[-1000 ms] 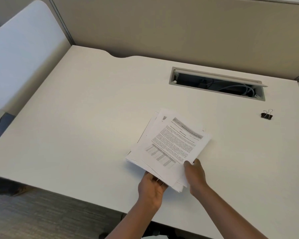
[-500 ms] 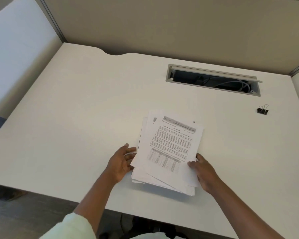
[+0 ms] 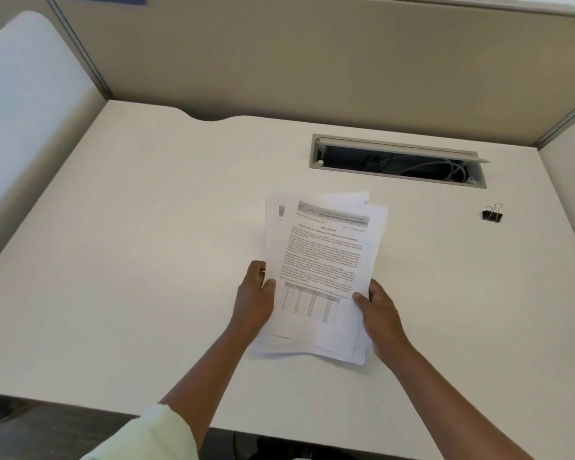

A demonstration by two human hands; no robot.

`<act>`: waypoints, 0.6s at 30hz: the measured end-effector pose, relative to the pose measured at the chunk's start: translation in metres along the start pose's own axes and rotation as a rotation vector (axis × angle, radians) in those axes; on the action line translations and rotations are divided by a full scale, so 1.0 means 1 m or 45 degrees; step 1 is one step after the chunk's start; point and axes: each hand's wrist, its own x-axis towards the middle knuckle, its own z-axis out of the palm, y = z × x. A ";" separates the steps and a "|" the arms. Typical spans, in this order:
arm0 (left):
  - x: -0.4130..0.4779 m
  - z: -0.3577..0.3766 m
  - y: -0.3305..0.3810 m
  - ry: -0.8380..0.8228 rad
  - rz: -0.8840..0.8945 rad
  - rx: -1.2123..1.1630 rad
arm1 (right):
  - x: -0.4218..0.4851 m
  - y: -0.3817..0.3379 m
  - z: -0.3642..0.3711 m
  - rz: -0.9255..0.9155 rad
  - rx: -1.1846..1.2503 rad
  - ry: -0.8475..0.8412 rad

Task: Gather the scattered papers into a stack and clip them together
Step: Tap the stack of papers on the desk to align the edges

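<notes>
A loose stack of printed white papers [image 3: 322, 260] sits in the middle of the desk, its sheets fanned unevenly at the top and bottom. My left hand [image 3: 254, 298] grips the stack's left edge, thumb on top. My right hand [image 3: 380, 315] holds the right edge lower down, thumb on the top sheet. The near end of the stack looks lifted off the desk. A black binder clip [image 3: 492, 214] lies alone on the desk, far to the right of the papers, beyond both hands.
The cream desk [image 3: 146, 260] ends in a near edge below my forearms. An open cable slot [image 3: 399, 161] with wires lies behind the papers. Beige partition walls [image 3: 312, 61] close the back and right. A white chair back [image 3: 24, 111] stands at the left.
My left hand moved from beside the stack's lower left corner onto its left edge. The sheets have been turned more upright and drawn closer together between both hands.
</notes>
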 end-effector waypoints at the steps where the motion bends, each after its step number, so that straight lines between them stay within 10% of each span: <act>1: 0.001 -0.007 0.007 0.019 0.063 -0.068 | 0.001 -0.007 0.000 -0.054 0.060 0.006; 18: 0.001 -0.023 0.030 0.170 0.354 -0.232 | 0.003 -0.029 0.040 -0.427 0.100 0.069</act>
